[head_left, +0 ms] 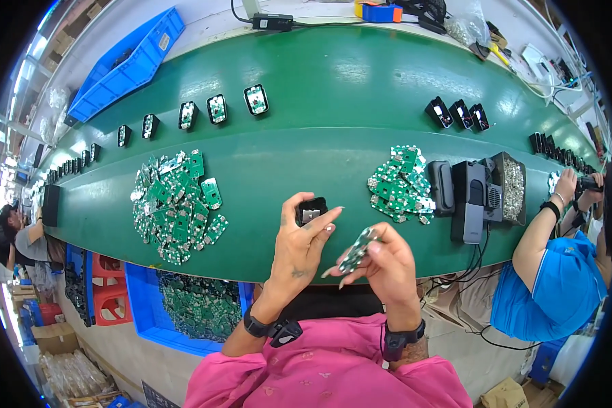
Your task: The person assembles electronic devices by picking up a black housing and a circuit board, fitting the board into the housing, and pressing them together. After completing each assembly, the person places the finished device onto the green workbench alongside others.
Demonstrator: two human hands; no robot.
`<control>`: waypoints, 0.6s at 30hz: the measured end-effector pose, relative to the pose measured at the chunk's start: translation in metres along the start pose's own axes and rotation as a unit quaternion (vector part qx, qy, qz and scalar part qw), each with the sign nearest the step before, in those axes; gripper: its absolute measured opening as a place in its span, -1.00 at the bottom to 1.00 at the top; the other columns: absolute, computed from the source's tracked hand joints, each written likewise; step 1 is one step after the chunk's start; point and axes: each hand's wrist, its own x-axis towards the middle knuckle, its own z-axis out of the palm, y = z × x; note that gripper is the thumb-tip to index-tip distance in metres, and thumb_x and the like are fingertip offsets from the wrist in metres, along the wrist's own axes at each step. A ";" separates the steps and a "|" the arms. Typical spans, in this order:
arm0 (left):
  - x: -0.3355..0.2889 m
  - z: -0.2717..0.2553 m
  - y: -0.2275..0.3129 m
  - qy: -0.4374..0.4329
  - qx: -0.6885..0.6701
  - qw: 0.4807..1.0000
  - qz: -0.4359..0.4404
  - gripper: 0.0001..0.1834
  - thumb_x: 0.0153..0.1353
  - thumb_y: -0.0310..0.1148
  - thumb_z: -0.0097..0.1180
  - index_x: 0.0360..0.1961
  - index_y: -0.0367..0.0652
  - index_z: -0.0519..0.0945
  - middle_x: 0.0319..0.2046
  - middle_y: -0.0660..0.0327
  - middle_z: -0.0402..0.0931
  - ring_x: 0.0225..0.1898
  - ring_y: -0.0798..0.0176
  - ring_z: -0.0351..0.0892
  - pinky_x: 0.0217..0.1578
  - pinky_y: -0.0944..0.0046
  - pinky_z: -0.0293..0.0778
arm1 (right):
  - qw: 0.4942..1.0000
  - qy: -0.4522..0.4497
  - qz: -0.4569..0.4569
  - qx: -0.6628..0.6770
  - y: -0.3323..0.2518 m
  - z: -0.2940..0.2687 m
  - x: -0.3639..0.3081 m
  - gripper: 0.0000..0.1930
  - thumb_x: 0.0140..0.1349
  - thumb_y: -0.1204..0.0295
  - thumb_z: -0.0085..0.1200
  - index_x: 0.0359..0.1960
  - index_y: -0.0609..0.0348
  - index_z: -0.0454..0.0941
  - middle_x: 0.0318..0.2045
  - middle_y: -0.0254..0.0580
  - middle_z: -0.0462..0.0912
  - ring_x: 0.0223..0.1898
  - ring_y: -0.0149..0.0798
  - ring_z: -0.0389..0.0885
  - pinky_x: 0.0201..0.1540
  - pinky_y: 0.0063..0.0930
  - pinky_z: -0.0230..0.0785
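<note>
My left hand is closed round a small black plastic housing, with a metallic part showing inside it. Just to its right, my right hand pinches a green circuit board between thumb and fingers, tilted above the table's near edge. The board and the housing are apart. A heap of green circuit boards lies to the left of my hands. Another pile of circuit boards lies to the right, beyond my right hand.
Black housings with boards stand in a row at the back left; other black housings stand back right. Grey devices and a bin of small metal parts flank the right pile. A blue crate sits below the edge. A co-worker sits right.
</note>
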 end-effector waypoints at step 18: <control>-0.008 0.003 -0.002 -0.093 -0.011 0.994 0.053 -0.53 0.16 -0.57 0.15 0.12 0.02 0.64 0.17 -0.09 0.30 -0.01 -0.11 0.55 -0.04 0.04 0.54 | 0.987 0.087 -0.057 -0.126 0.004 0.002 0.008 -0.84 0.30 0.56 0.18 -0.13 0.38 0.62 -0.35 -0.20 0.62 -0.64 -0.46 0.56 -0.65 -0.65 0.40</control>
